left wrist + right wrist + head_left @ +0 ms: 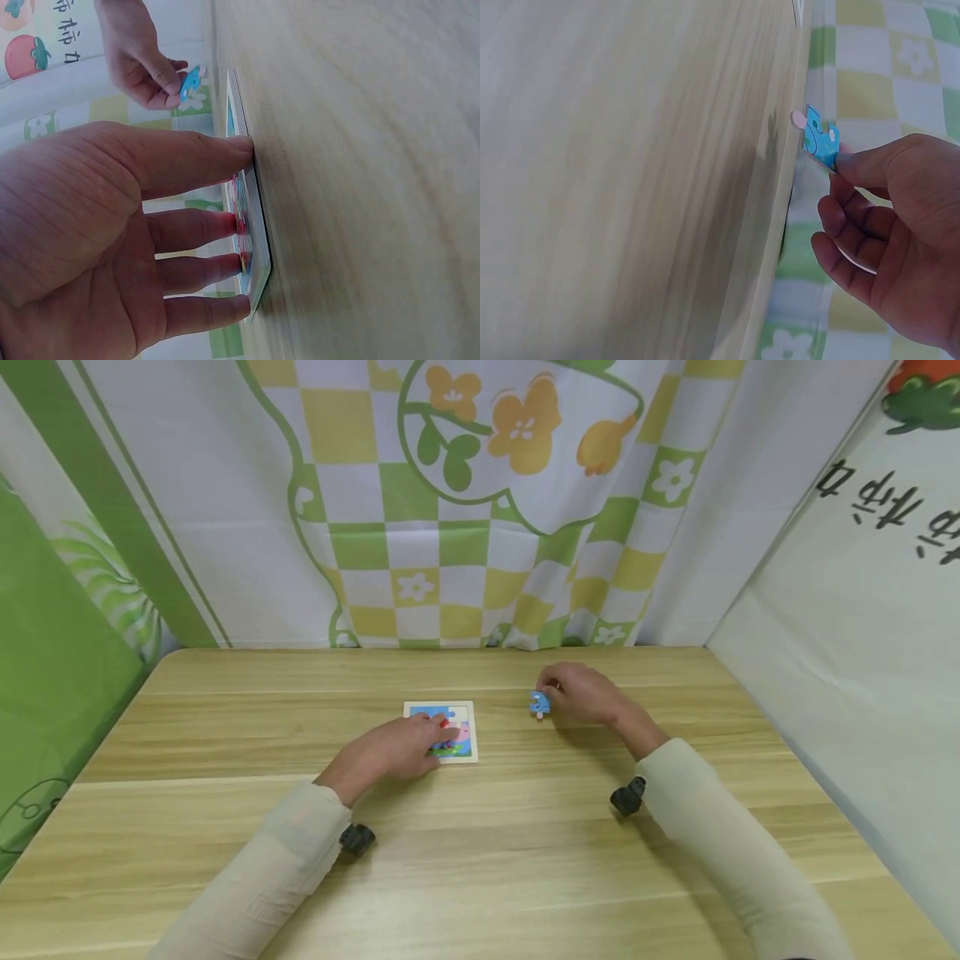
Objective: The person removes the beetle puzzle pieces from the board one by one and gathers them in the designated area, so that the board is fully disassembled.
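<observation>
A small square jigsaw puzzle (475, 739) in a pale frame lies on the table, its picture blue, pink and green. Pale bare backing shows at its upper right corner in the head view. My left hand (393, 749) rests on the puzzle from the left. In the left wrist view its thumb and straight fingers touch the frame and the picture. To the right of the puzzle, my right hand (587, 693) pinches a blue puzzle piece (821, 141) between thumb and forefinger. That piece has a pink knob and is held up off the tabletop; the other fingers curl loosely beneath.
The wooden table (480, 877) reaches back to a green, yellow and white checked curtain (465, 543) with printed flowers. A white sheet (862, 635) with dark writing hangs at the right, and green cloth (52, 652) at the left.
</observation>
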Available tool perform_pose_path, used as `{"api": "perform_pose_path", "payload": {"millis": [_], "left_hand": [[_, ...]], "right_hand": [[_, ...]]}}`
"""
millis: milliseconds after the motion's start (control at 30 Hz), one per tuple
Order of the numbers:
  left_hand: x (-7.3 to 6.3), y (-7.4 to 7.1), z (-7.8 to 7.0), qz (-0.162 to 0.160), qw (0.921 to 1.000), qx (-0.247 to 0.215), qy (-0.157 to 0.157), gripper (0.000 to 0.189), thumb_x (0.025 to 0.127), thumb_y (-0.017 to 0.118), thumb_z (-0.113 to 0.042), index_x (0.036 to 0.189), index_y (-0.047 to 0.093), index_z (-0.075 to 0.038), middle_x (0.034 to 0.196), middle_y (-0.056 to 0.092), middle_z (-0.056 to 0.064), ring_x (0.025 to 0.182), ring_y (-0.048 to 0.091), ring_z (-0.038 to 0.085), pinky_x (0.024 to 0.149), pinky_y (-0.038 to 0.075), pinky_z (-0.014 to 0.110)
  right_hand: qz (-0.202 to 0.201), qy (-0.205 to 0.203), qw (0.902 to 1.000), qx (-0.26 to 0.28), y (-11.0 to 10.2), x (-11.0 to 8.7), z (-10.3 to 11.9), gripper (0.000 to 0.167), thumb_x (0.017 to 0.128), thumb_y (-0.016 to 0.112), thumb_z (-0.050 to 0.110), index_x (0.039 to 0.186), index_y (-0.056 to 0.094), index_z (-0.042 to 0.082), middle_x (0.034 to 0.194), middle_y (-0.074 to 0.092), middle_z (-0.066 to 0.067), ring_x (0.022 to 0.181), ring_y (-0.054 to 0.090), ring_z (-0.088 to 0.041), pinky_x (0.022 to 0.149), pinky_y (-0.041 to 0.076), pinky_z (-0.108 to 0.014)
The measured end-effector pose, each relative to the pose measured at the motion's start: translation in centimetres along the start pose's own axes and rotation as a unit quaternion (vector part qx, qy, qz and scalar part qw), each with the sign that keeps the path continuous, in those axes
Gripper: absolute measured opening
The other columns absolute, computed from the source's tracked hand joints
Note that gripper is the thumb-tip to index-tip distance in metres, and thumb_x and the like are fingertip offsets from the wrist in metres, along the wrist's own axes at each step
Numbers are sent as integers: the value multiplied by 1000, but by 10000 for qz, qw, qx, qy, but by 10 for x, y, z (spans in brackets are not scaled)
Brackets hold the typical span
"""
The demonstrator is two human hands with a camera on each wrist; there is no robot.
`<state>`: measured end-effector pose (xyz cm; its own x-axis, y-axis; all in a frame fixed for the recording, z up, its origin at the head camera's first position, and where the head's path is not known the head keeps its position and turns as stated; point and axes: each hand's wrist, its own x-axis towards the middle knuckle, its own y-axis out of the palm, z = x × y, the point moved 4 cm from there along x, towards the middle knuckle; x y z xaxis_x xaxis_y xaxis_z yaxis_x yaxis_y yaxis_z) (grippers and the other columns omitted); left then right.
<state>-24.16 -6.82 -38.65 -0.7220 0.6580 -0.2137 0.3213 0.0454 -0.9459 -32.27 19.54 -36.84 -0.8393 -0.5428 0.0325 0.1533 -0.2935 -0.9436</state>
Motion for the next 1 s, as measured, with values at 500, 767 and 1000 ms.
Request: {"api": "perform_pose_path", "payload": {"millis": [500, 767, 1000], "left_hand": [[0, 0, 0, -1, 10000, -60, -17, 51, 103, 62, -12, 152, 51, -5, 156, 39, 28, 143, 35, 47, 115, 33, 55], [0, 0, 0, -31, 9999, -106, 27, 51, 102, 63, -11, 151, 52, -4, 156, 38, 29, 143, 35, 48, 114, 33, 56], [1, 0, 1, -2, 9999, -113, -58, 50, 101, 61, -10, 151, 53, -5, 157, 38, 29, 144, 34, 48, 115, 33, 55]], "right_hand": [[293, 291, 9991, 14, -28, -26, -59, 18, 106, 53, 6, 104, 70, 2, 104, 71, -13, 104, 65, -35, 93, 48, -55], [266, 302, 9992, -47, -38, -34, -87, 16, 103, 56, 4, 95, 69, 2, 93, 69, -10, 94, 63, -33, 88, 48, -55], [513, 675, 9961, 234, -37, -37, -103, 19, 103, 55, 6, 93, 71, 5, 92, 69, -7, 93, 61, -30, 87, 47, -52]]}}
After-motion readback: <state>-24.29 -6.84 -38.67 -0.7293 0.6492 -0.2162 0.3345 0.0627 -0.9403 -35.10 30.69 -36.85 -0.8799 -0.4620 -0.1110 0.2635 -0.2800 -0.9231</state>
